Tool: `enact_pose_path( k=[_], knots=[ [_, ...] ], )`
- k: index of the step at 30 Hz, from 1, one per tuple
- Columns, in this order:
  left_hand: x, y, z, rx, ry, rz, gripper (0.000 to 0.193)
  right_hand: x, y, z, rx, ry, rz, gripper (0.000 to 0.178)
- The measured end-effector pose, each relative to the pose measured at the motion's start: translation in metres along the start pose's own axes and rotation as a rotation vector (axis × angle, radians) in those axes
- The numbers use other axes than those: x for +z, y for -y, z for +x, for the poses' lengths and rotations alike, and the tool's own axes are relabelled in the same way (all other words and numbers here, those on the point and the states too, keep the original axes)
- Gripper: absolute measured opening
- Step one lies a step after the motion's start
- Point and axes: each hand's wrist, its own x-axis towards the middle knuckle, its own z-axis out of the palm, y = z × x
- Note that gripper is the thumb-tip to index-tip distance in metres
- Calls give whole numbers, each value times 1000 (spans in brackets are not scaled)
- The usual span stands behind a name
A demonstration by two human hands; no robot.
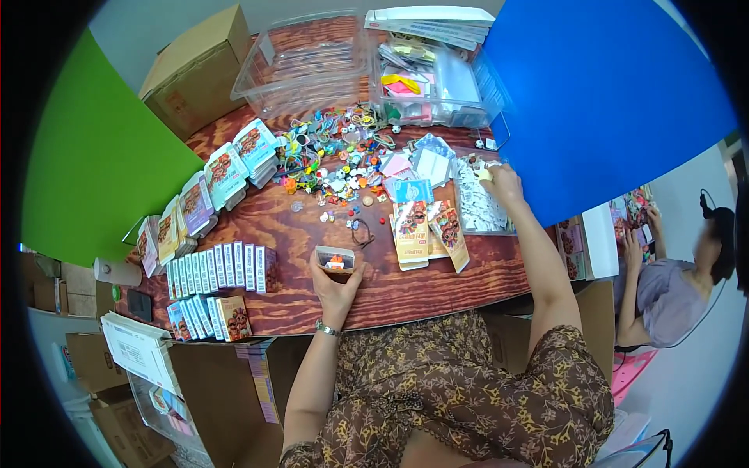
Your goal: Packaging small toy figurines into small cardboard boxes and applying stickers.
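My left hand point(337, 290) is wrapped round a small open-topped box point(335, 253) near the table's front edge. Something orange and white shows inside the box. Over on the right, my right hand point(505, 187) reaches into a clear tray point(488, 232) full of small white pieces point(477, 204). Its fingertips pinch a small pale yellow piece point(485, 173), too small to name. Between the hands lie several flattened tan printed boxes point(411, 243) and a blue packet point(413, 190). A dark elastic loop point(362, 232) lies just beyond the held box.
Colourful small trinkets point(335, 156) are heaped mid-table. Stacks of flat printed cartons point(226, 173) and rows of filled boxes point(218, 267) stand left. Clear bins point(308, 62) sit at the back. A blue panel point(601, 101) and green panel point(94, 156) flank the table. Another person point(671, 288) works at right.
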Motion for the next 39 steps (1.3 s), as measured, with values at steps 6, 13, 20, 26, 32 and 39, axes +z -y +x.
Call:
enact_pose_path(
  k=[6, 13, 20, 26, 32, 39],
  knots=[
    [1, 3, 0, 31, 20, 14, 87, 0, -4, 1, 24, -70, 219, 23],
    [2, 1, 2, -48, 18, -42, 89, -12, -13, 1, -50, -61, 169, 18],
    [0, 4, 0, -33, 14, -29, 88, -29, -1, -3, -70, 223, 365, 21],
    [0, 3, 0, -23, 19, -23, 88, -12, 15, -15, -212, 350, 313, 41],
    [0, -1, 1, 14, 0, 6, 87, -2, 29, -19, -179, 337, 145, 40],
    [-2, -8, 1, -22, 37, -12, 88, 7, 48, -28, 1, 293, 35, 29]
  ],
)
